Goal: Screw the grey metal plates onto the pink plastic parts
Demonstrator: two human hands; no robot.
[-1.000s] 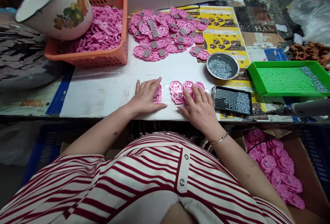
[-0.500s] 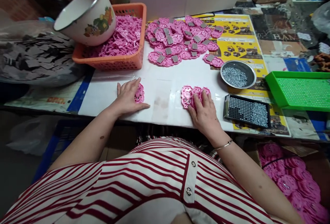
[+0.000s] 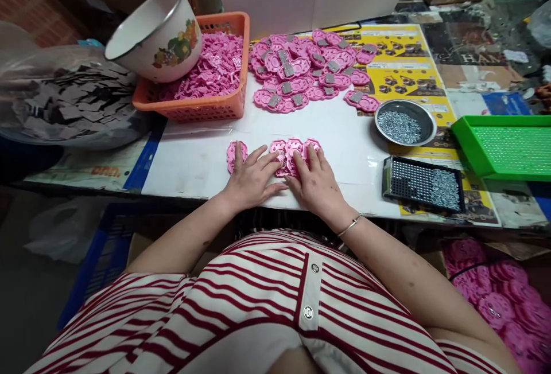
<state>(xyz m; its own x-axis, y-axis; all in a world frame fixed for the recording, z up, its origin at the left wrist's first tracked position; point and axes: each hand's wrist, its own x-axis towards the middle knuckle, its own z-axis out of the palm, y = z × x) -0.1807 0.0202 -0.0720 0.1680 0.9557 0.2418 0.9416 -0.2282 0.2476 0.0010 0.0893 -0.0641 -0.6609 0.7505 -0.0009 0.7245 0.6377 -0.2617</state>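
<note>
Right now my left hand (image 3: 252,183), fingers spread, touches the lone pink piece (image 3: 231,159); my right hand (image 3: 317,186), fingers slightly apart, touches the pink row (image 3: 293,148).

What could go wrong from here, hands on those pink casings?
Main risks, as I see them:
1. Both the left hand and right hand have fingers on the row of three pink casings; uneven pressure could skew the row or jar the small shiny parts in them.
2. The enamel pot sits tilted in the orange basket; a bump might tip it.
3. The metal bowl of small metal parts is open, so a knock could spill them.
</note>
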